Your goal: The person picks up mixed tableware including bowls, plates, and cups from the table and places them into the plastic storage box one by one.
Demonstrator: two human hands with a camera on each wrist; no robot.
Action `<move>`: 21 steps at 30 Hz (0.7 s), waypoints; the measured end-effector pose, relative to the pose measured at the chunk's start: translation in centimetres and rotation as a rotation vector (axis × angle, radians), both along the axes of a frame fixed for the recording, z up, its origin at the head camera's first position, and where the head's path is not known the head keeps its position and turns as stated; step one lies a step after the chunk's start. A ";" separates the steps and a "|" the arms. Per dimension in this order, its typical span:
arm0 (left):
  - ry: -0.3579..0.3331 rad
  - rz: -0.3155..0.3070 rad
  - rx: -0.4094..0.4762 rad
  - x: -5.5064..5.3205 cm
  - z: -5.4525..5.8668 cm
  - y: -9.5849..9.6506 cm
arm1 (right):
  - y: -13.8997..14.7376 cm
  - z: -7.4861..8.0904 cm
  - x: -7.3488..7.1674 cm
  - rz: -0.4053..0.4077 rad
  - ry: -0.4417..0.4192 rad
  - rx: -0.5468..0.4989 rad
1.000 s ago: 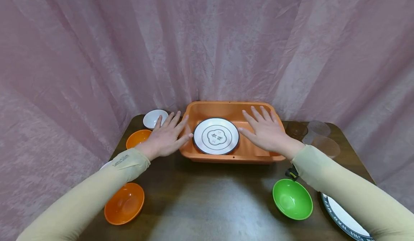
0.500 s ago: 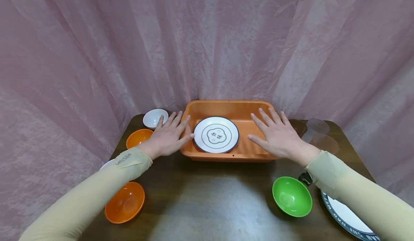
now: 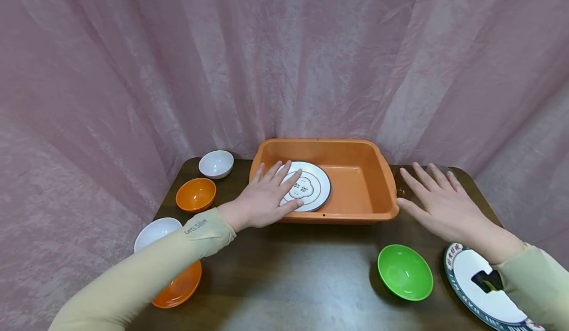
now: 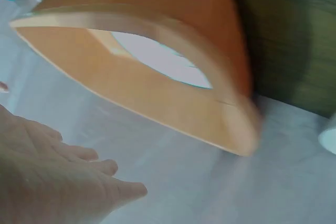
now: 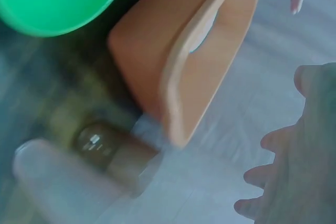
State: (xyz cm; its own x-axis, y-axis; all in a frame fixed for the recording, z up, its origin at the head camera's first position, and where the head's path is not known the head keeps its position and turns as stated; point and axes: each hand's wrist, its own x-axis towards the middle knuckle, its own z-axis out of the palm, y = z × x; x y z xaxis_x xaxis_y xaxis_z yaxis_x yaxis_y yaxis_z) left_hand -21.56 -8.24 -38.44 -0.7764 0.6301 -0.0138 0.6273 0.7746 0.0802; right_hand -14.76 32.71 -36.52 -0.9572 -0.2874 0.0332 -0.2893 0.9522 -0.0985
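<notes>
My left hand (image 3: pixel 268 197) hovers with spread fingers over the left part of the orange basin (image 3: pixel 362 217), in front of a white plate (image 3: pixel 321 185) with a dark rim. That plate lies inside the basin, and my fingers hide part of it. To the basin's right, my right hand (image 3: pixel 449 215) is held in the air with its fingers apart, holding nothing. Below it, mostly hidden in the head view, are see-through cups; the right wrist view shows a brownish cup (image 5: pixel 97 142) and a clear, blurred cup (image 5: pixel 58 182).
Down the table's left side are a white bowl (image 3: pixel 216 164), an orange bowl (image 3: pixel 195 195), another white bowl (image 3: pixel 153 232) and another orange bowl (image 3: pixel 182 286). At the right are a green bowl (image 3: pixel 404 271) and a large patterned-rim plate (image 3: pixel 473 276). A pink curtain (image 3: pixel 284 64) hangs behind.
My right hand has moved right, from above the basin to above the cups. The left hand has shifted right and now covers part of the plate in the basin.
</notes>
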 end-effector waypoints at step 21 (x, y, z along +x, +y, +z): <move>0.060 -0.359 -0.087 7.3 -0.5 13.5 | 14.0 -5.2 7.2 -0.371 -0.206 -0.110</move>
State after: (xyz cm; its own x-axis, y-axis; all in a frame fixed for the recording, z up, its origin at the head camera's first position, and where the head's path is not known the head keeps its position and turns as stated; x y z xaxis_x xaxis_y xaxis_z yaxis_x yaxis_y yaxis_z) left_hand -14.22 5.23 -38.95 -0.5071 0.8610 -0.0399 0.8619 0.5067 -0.0214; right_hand -7.52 46.76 -41.76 -0.9848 0.0721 -0.1582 0.1071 0.9684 -0.2251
